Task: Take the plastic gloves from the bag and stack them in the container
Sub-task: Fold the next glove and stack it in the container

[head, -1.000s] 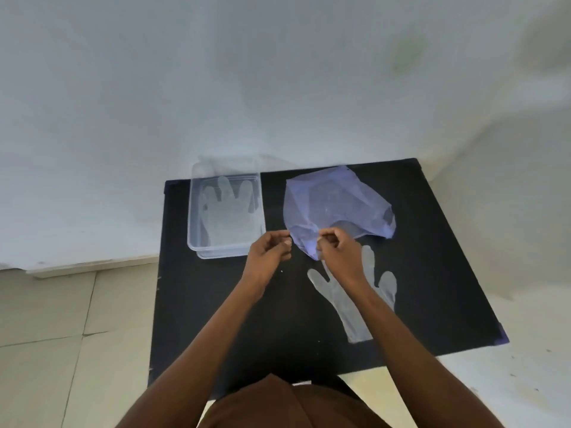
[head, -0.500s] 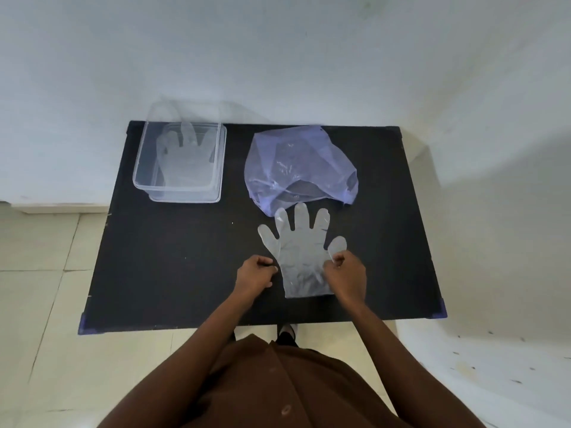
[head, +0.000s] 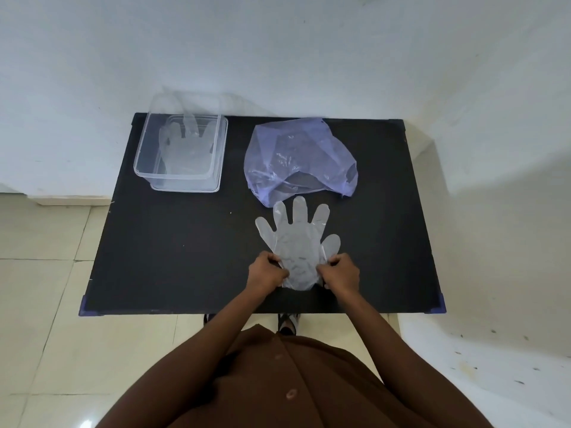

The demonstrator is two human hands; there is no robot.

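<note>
A clear plastic glove (head: 296,239) lies flat on the black table (head: 173,248), fingers pointing away from me. My left hand (head: 267,271) pinches its cuff on the left side and my right hand (head: 341,273) pinches it on the right. Just beyond the glove's fingertips lies the crumpled purple plastic bag (head: 296,156), its mouth facing me. At the table's back left stands the clear container (head: 182,152), with at least one glove lying flat inside it.
A white wall runs close behind the table's far edge. Tiled floor lies to the left and in front of the table. My brown garment fills the bottom of the view.
My hands came back from the bag's mouth to the near side of the table. The glove now lies straight with both hands gripping its cuff, which is bunched inward.
</note>
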